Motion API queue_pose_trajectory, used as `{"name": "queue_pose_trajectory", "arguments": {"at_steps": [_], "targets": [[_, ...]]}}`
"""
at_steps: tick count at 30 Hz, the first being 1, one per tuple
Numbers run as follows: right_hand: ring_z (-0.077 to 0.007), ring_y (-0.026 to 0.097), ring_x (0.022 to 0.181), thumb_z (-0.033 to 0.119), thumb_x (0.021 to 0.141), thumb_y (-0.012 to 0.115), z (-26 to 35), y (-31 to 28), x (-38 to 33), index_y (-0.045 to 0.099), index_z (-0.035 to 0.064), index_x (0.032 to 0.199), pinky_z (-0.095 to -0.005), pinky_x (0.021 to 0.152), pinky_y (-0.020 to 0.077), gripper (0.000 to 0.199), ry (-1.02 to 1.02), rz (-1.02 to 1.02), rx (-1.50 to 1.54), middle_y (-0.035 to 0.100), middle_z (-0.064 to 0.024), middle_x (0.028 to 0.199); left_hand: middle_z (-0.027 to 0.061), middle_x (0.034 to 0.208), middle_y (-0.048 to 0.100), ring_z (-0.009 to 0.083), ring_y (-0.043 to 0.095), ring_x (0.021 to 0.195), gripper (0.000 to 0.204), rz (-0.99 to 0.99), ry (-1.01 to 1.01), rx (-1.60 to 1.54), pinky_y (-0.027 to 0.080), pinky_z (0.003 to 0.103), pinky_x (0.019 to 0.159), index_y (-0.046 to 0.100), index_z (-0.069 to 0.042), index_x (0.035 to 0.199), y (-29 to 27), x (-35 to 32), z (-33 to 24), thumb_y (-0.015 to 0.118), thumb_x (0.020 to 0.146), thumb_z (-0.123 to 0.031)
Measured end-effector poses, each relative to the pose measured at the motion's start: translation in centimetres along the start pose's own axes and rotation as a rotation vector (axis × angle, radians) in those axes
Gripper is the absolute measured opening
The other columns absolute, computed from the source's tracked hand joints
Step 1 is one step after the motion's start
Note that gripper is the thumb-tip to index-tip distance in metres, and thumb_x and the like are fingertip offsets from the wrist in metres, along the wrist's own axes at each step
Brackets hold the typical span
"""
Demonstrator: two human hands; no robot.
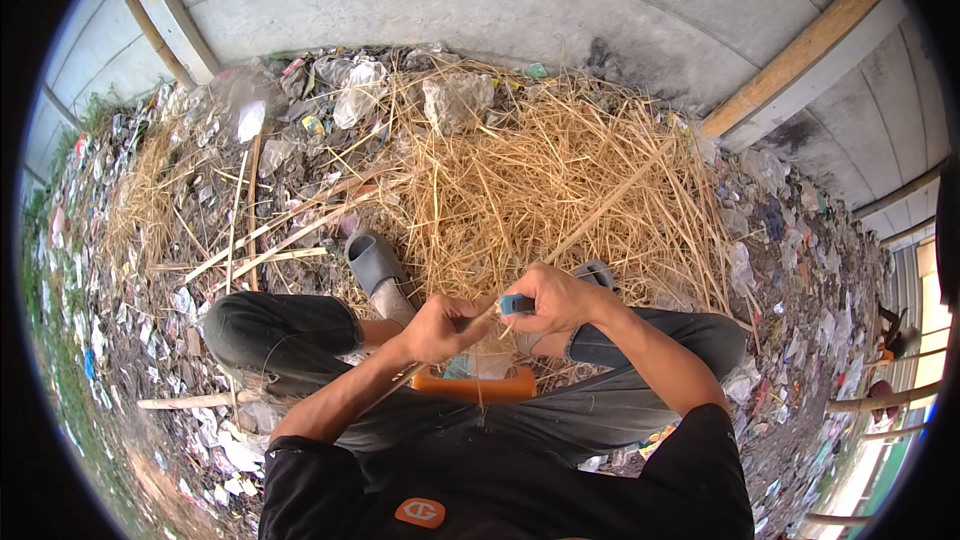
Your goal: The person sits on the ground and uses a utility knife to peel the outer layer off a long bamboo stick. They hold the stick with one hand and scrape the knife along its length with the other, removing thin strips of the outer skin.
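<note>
Both hands are close together in front of my lap. My left hand (445, 328) is closed round a thin, pale strip of bamboo or wood (610, 202). The strip runs slantwise from below my left forearm, past both hands, and out over the straw. My right hand (558, 298) is closed on a small blue tool (516, 304), its blunt blue end pointing at my left hand. Any blade is hidden, so its exact kind cannot be told. Between my legs, below the hands, is an orange plastic object (478, 384).
A heap of straw-like shavings (560, 170) spreads ahead of my feet in grey sandals (376, 258). Long strips (285, 232) and a stick (198, 401) lie left among scattered litter. A grey stone (457, 103) sits near the concrete wall (450, 0). A bamboo pole (800, 50) leans at right.
</note>
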State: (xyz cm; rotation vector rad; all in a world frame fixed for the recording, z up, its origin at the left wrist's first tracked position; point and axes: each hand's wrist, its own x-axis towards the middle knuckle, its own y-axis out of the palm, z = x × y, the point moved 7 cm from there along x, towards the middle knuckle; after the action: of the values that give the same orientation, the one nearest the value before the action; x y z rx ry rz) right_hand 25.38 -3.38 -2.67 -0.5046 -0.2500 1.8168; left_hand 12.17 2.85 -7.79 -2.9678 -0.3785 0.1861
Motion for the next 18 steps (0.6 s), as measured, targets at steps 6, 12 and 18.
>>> {"name": "queue_pose_trajectory", "arguments": {"at_steps": [6, 12, 18], "targets": [[-0.0114, 0.046, 0.054, 0.018, 0.085, 0.069, 0.9, 1.7, -0.6, 0.06, 0.0014, 0.072, -0.033, 0.052, 0.0374, 0.023, -0.088, 0.232, 0.184, 0.051, -0.0036, 0.056, 0.0018, 0.066, 0.057, 0.0036, 0.048, 0.063, 0.042, -0.073, 0.008, 0.0, 0.045, 0.024, 0.057, 0.062, 0.003, 0.13, -0.9, 0.0, 1.3, 0.069, 0.092, -0.013], [-0.0081, 0.046, 0.051, 0.025, 0.088, 0.077, 4.3, 1.4, -1.2, 0.059, 0.0015, 0.063, -0.0286, 0.048, 0.035, 0.039, -0.001, 0.157, 0.148, 0.052, 0.0002, 0.053, -0.0068, 0.06, 0.04, 0.0026, 0.031, 0.057, 0.024, -0.156, -0.039, -0.16, 0.039, 0.023, 0.055, 0.071, 0.011, 0.103, -3.8, 0.2, 0.5, 0.068, 0.096, -0.012], [-0.0217, 0.055, 0.058, 0.048, 0.099, 0.058, 1.2, -2.9, -1.5, 0.058, -0.0017, 0.106, -0.0378, 0.056, 0.0433, 0.051, 0.113, -0.516, -0.228, 0.057, -0.0088, 0.066, -0.008, 0.057, 0.037, 0.0016, 0.028, 0.057, 0.037, -0.216, 0.013, -0.253, 0.042, 0.022, 0.061, 0.057, 0.004, 0.066, -4.4, 0.3, 1.7, 0.067, 0.097, -0.012]]}}
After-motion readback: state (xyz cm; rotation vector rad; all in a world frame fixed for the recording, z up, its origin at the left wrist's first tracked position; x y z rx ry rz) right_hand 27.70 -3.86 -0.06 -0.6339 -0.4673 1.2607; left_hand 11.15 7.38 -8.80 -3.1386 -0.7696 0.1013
